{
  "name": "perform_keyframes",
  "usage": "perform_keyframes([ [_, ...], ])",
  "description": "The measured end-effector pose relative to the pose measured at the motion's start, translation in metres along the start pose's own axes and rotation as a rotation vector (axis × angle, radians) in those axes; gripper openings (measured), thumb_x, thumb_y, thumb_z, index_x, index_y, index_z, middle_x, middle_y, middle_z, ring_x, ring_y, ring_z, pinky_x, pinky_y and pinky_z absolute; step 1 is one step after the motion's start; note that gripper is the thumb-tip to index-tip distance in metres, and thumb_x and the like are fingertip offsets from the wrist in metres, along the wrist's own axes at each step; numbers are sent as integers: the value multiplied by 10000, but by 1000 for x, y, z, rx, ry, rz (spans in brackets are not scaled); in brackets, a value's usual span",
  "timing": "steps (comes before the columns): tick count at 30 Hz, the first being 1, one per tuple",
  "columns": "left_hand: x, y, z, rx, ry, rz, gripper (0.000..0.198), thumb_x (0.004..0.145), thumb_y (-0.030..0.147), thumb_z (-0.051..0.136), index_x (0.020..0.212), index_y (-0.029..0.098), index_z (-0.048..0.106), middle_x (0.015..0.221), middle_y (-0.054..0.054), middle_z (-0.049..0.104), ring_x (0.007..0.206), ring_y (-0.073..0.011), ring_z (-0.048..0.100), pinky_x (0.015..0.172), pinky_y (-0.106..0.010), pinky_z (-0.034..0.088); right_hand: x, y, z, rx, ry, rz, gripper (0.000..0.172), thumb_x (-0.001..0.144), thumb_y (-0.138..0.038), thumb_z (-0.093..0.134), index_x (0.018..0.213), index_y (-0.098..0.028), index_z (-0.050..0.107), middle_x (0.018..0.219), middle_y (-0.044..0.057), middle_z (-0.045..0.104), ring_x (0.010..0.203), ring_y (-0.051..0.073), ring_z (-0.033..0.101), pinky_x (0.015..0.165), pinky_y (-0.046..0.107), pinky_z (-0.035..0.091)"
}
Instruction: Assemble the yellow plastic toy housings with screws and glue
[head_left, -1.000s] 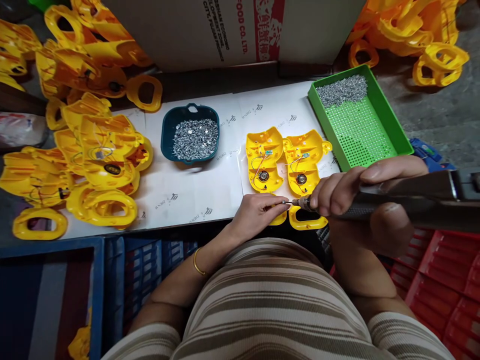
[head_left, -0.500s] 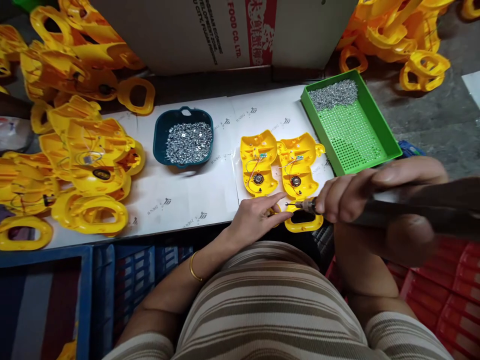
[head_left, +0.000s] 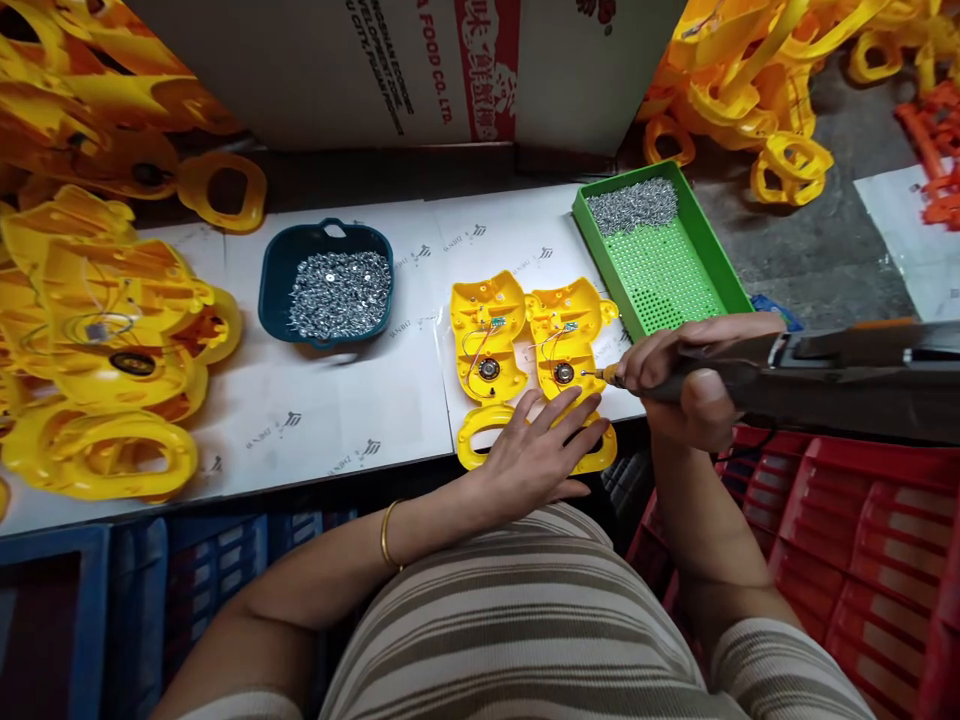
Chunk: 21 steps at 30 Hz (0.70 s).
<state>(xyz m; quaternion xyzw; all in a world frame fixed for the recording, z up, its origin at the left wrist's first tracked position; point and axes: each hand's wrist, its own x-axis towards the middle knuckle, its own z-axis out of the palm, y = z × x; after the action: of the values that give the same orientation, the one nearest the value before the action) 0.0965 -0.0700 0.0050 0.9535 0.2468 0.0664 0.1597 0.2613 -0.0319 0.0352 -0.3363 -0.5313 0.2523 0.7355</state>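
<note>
Two yellow plastic shells lie side by side at the table's front edge, the left shell (head_left: pixel 486 335) and the right shell (head_left: pixel 564 330), each with wires and a small round speaker inside. My left hand (head_left: pixel 538 455) lies flat with fingers spread over their lower handle parts. My right hand (head_left: pixel 679 375) is closed round a dark electric screwdriver (head_left: pixel 817 368), whose tip touches the right shell next to its speaker.
A dark teal bowl (head_left: pixel 276 290) of screws stands left of the shells. A green perforated tray (head_left: pixel 712 270) with screws sits at the right. Yellow shells (head_left: pixel 105 330) are heaped at left and at the back right. A cardboard box (head_left: pixel 420 60) stands behind; red crates (head_left: pixel 862 540) lie at right.
My left hand has left the screwdriver tip and now lies flat on the shells. The screwdriver tip has moved up onto the right shell. The view has shifted to the right.
</note>
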Motion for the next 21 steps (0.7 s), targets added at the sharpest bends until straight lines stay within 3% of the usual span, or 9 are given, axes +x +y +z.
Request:
perform_keyframes([
  [9,1,-3,-2,-29,-92,-19,666,828,498,654,1386,200,445,1503,-128,409,1349,-319,377,1076,-521,302,-3,11,1,-49,-26,40,176,802,-420,620,950,-341,567,460,-76,420,305,141,371,316,311,336],
  [17,1,-10,8,-119,-42,3,691,781,475,713,1352,166,475,1473,-150,440,1328,-328,384,1048,-456,356,-5,12,0,0,-39,63,189,807,-378,645,987,-347,594,499,-66,466,336,143,395,372,341,380],
  [21,1,-10,10,-123,-30,1,676,787,474,707,1345,166,482,1475,-163,432,1328,-337,387,1049,-472,353,-2,13,2,22,-19,76,155,784,-381,656,912,-321,591,496,-63,441,329,134,398,320,312,347],
])
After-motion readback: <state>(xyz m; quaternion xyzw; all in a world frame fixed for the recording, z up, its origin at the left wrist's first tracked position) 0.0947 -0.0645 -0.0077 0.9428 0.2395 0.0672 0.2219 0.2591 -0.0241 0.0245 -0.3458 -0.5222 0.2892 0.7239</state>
